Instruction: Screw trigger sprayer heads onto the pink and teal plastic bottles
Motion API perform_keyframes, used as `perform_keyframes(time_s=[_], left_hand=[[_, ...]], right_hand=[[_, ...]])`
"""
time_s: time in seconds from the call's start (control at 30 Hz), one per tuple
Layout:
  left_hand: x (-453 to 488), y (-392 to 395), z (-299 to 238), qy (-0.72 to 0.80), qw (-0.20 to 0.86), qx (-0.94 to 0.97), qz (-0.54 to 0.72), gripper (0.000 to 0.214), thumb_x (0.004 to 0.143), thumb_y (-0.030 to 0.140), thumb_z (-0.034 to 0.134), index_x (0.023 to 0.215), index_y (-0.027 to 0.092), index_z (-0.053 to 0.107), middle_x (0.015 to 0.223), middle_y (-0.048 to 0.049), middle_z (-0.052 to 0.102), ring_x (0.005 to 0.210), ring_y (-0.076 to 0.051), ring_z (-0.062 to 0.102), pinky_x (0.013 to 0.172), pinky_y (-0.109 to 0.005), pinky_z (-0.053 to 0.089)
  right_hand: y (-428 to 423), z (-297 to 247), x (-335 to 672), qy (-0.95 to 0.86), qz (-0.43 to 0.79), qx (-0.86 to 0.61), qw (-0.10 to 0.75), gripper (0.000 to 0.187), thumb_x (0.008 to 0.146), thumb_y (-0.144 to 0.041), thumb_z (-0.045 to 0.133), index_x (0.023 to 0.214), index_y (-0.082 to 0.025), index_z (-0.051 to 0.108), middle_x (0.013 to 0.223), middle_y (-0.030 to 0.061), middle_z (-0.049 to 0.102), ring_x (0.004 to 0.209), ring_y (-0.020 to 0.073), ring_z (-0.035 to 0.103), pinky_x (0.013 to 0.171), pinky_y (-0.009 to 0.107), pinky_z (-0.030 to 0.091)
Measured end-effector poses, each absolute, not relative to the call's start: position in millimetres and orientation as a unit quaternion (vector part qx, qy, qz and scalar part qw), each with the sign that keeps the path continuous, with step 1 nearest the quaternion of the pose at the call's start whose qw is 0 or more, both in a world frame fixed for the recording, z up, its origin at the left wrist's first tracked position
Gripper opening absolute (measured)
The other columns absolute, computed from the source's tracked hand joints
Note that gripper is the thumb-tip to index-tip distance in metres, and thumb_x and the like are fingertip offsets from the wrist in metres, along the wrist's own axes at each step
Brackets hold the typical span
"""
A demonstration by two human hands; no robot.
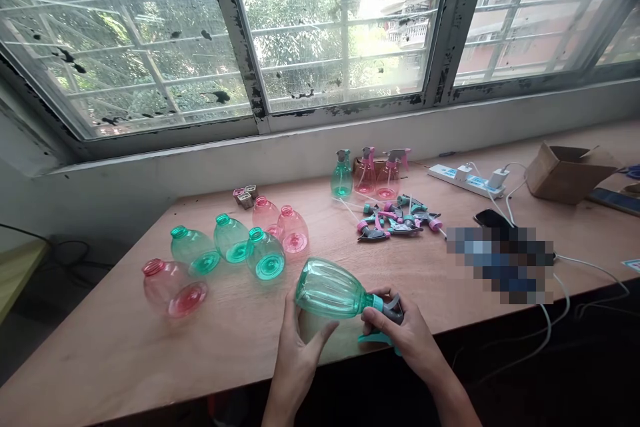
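A clear green spray bottle (330, 290) lies tilted nearly sideways above the table's front edge, its base to the left. My right hand (400, 327) is closed round its turquoise collar and grey spray head (393, 309); a turquoise trigger part shows below the fingers. My left hand (300, 347) is at the bottle's base, fingers along its left end and partly hidden behind it, thumb spread apart just under the bottle. To the left stand or lean open-necked bottles: green ones (265, 255) and pink ones (173, 288). Several loose spray heads (400, 217) lie in a pile behind.
Spray bottles with heads fitted (342, 177) stand by the wall. Small blocks (245, 196) lie at the back left. On the right are a power strip (467, 180), an open cardboard box (570, 173), a dark phone (493, 219), white cables and a blurred patch.
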State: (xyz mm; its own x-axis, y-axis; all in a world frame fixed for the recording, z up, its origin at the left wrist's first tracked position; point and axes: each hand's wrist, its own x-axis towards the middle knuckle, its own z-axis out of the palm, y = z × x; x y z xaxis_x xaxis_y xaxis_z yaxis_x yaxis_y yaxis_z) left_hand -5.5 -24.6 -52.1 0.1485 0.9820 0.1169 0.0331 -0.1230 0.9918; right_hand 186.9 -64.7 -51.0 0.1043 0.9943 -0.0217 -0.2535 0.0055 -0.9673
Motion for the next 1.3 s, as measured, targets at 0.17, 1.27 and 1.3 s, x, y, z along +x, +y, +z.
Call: perform_keyframes(time_s=[0.17, 1.27, 1.3], left_hand=[[-6, -23, -52, 0.443, 0.482, 0.567, 0.500, 0.080, 0.081, 0.038, 0.075, 0.147, 0.034, 0.031, 0.159, -0.0057, 0.034, 0.148, -0.028, 0.030, 0.122, -0.046, 0.024], [-5, -21, -57, 0.445, 0.502, 0.536, 0.512, 0.075, 0.075, 0.041, 0.079, 0.138, 0.030, 0.039, 0.141, -0.0072, 0.055, 0.137, -0.030, 0.046, 0.116, -0.046, 0.034], [-5, -20, -56, 0.449, 0.504, 0.528, 0.516, 0.071, 0.077, 0.043, 0.077, 0.137, 0.029, 0.041, 0.139, -0.0079, 0.057, 0.135, -0.031, 0.049, 0.114, -0.046, 0.037]], right_hand=[[-64, -51, 185, -0.403, 0.529, -0.470, 0.581, 0.037, 0.075, -0.044, 0.082, 0.096, -0.020, 0.064, 0.072, -0.0026, 0.068, 0.067, 0.0186, 0.067, 0.063, 0.034, 0.061], [-62, -61, 186, -0.417, 0.536, -0.454, 0.576, 0.033, 0.079, -0.039, 0.080, 0.099, -0.019, 0.062, 0.071, -0.0031, 0.068, 0.067, 0.0169, 0.067, 0.067, 0.032, 0.060], [-62, -60, 186, -0.415, 0.535, -0.456, 0.577, 0.033, 0.079, -0.038, 0.080, 0.099, -0.019, 0.062, 0.071, -0.0033, 0.067, 0.067, 0.0168, 0.067, 0.067, 0.033, 0.060]])
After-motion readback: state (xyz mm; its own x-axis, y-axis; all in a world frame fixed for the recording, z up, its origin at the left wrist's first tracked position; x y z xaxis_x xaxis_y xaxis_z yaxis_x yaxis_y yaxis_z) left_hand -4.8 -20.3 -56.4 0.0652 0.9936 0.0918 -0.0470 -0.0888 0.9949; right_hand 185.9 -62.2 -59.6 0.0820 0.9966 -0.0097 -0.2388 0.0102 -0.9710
